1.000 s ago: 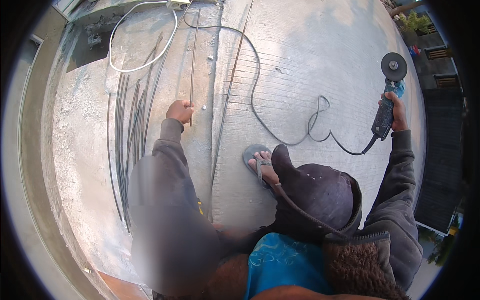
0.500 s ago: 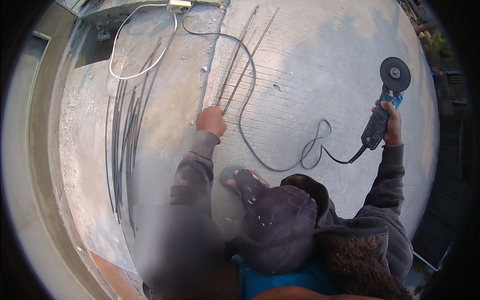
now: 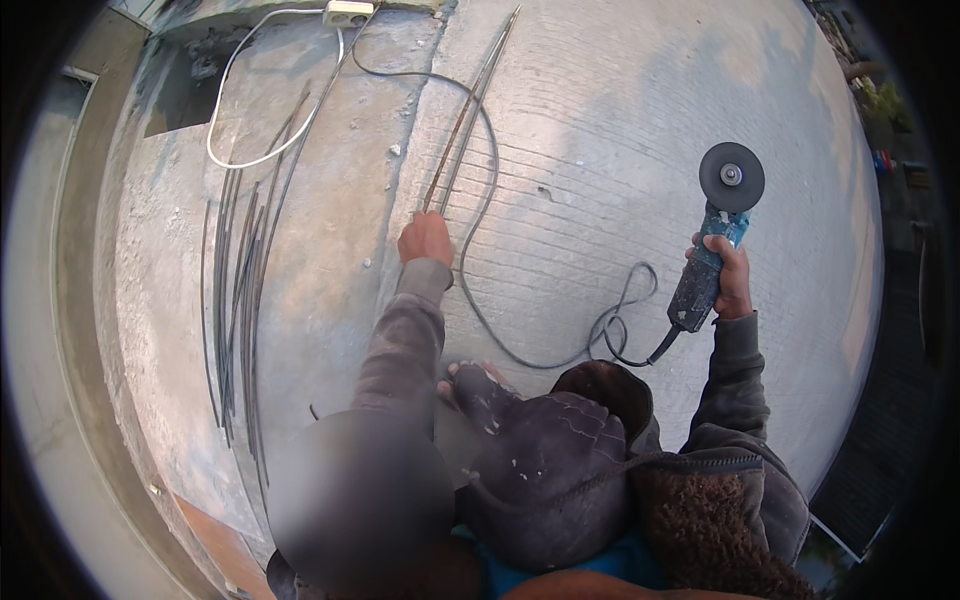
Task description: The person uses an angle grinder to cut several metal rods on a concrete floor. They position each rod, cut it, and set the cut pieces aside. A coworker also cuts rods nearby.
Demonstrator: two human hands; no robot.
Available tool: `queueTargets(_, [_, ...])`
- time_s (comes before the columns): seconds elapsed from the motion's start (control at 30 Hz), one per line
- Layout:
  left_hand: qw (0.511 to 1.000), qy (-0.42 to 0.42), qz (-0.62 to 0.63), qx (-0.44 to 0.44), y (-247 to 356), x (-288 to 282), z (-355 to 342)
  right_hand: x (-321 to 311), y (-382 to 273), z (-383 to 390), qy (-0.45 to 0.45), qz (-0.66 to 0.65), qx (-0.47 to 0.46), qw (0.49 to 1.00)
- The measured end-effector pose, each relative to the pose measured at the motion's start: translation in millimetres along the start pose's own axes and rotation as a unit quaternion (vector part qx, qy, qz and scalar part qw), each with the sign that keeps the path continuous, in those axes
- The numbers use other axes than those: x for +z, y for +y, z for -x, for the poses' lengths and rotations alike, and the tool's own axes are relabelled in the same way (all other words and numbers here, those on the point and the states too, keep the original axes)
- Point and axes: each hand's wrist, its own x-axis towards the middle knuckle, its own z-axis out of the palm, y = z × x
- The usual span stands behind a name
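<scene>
My left hand (image 3: 425, 237) is closed on the near ends of two thin steel rods (image 3: 455, 130), which lie side by side on the grooved concrete and nearly meet at their far tips. My right hand (image 3: 731, 275) grips a black and teal angle grinder (image 3: 697, 282) by its body, its dark disc (image 3: 731, 178) facing up. The grinder's black cord (image 3: 495, 160) runs from the handle in loops across the concrete, passing just right of my left hand. My foot is partly visible under the dark hanging clothing.
A bundle of several steel rods (image 3: 230, 310) lies on the smoother concrete at left. A white cable (image 3: 255, 163) runs to a power strip (image 3: 348, 14) at the top. A dark square opening (image 3: 183, 90) sits at upper left, beside a low ledge (image 3: 80, 300). Dark fencing is at far right.
My left hand has moved right with a rod and now holds two, their far tips drawn closer together. My right hand and grinder have moved left and down in the view.
</scene>
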Motion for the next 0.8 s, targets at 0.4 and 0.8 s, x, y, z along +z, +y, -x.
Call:
queueTargets(0.4, [0.998, 0.054, 0.025, 0.012, -3, -1, -4, 10, 6, 8, -0.007, 0.001, 0.008, 1.000])
queueTargets(0.8, [0.987, 0.139, -0.035, 0.077, -10, -4, -5, 15, 7, 14, -0.045, -0.035, 0.023, 0.998])
